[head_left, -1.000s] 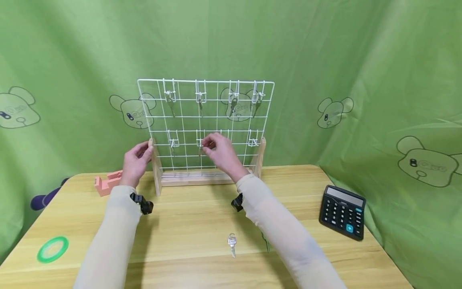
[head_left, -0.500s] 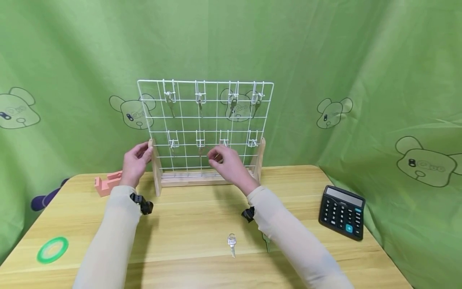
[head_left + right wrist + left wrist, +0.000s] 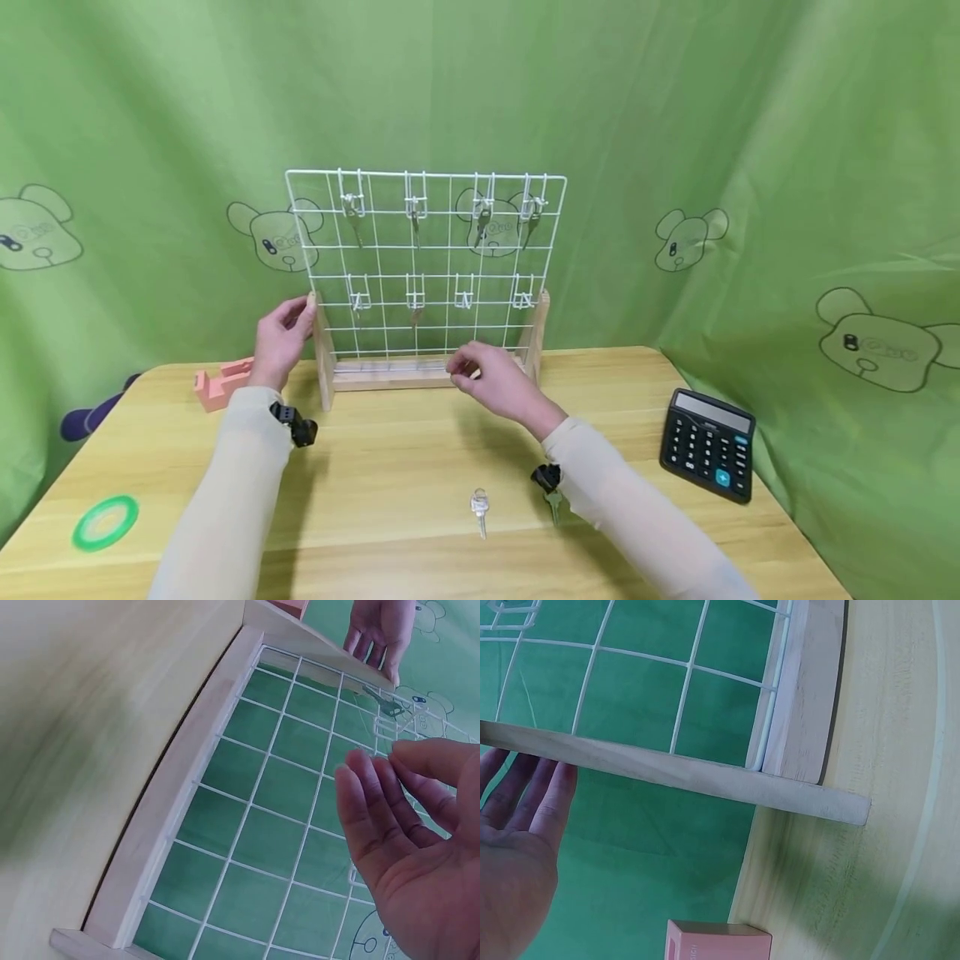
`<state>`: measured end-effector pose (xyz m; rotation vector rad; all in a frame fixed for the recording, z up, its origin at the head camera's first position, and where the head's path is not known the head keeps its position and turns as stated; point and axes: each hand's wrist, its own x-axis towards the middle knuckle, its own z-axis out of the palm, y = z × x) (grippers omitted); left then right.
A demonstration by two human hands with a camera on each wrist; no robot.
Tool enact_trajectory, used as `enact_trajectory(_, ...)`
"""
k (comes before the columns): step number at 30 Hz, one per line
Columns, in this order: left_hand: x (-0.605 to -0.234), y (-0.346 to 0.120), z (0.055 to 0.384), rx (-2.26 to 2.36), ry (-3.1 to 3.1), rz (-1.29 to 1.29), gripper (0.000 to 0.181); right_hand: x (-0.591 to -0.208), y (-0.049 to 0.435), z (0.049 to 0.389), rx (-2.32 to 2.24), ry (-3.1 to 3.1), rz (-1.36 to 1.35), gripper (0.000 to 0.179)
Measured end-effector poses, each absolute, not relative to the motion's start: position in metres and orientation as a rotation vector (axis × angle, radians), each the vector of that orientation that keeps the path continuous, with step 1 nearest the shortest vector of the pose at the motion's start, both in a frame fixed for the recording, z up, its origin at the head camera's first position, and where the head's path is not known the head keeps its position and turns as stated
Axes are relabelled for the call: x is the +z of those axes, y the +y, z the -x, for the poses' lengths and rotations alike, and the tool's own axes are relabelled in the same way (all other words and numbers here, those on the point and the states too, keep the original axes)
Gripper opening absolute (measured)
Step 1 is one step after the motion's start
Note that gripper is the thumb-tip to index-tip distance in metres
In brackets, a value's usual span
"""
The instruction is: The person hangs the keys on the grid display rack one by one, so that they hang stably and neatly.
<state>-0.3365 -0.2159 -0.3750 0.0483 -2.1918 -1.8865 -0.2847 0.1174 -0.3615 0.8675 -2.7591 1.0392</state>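
Note:
A white wire grid rack (image 3: 450, 247) stands on wooden feet, its two rows of hooks facing me. Keys hang from the upper-row hooks, one of them a key (image 3: 417, 221). In the lower row, another key (image 3: 416, 317) hangs on the second hook from the left. My left hand (image 3: 282, 337) touches the left wooden post (image 3: 324, 354) with fairly straight fingers (image 3: 557, 802). In front of the grid's lower right part is my right hand (image 3: 495, 381), fingers loosely bent and holding nothing. A silver key (image 3: 480, 510) and a greenish key (image 3: 553, 507) lie on the table.
A black calculator (image 3: 708, 446) lies at the table's right side. To the left are a pink block-like holder (image 3: 217, 389) and a green ring (image 3: 106, 523). Something purple (image 3: 88, 419) shows beyond the left edge. Green curtain (image 3: 615, 100) hangs behind.
My right hand has left the key on the second lower hook and moved down and to the right, away from the grid. My left hand stays at the post.

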Motion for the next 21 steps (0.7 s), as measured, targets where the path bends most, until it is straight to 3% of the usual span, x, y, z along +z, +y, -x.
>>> enact_trajectory(10, -0.371, -0.214, 0.338, -1.844, -2.218, -0.079, 0.054, -0.382, 0.134, 0.258, 0.930, -2.906, -0.915, 0.009)
enact_trajectory(21, -0.369, -0.213, 0.333, -1.880, -2.187, -0.068, 0.052, -0.408, 0.156, 0.231, 0.987, -3.068, -1.057, 0.020)
